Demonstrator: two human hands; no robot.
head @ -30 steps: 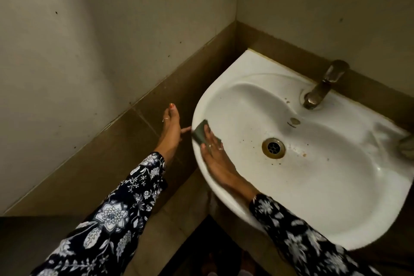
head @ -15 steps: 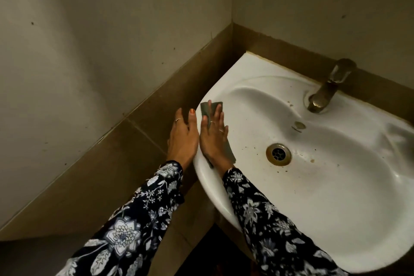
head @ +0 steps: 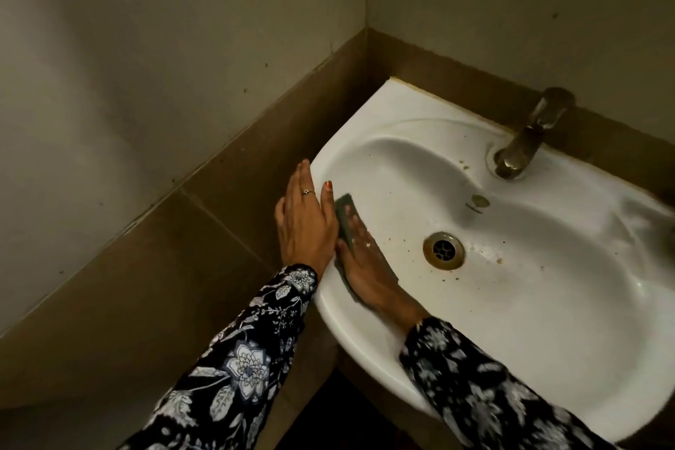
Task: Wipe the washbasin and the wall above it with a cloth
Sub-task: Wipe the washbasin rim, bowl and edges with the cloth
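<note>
The right hand [head: 365,267] is sliding the grey-green cloth [head: 345,219] down off the rim of the washbasin [head: 401,102] and onto the inner slope at 9 o'clock of the drain [head: 443,250]. It is now lying flatter on the cloth, turned towards 11 o'clock. The left hand [head: 305,223] is shifting onto the outer rim, its thumb touching the cloth's edge.

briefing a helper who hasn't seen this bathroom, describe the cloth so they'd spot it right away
Start at the white corner washbasin and find its left rim. The cloth lies there, pressed flat under the right hand, next to the left hand. It is the only dark grey-green patch on the white porcelain.
</note>
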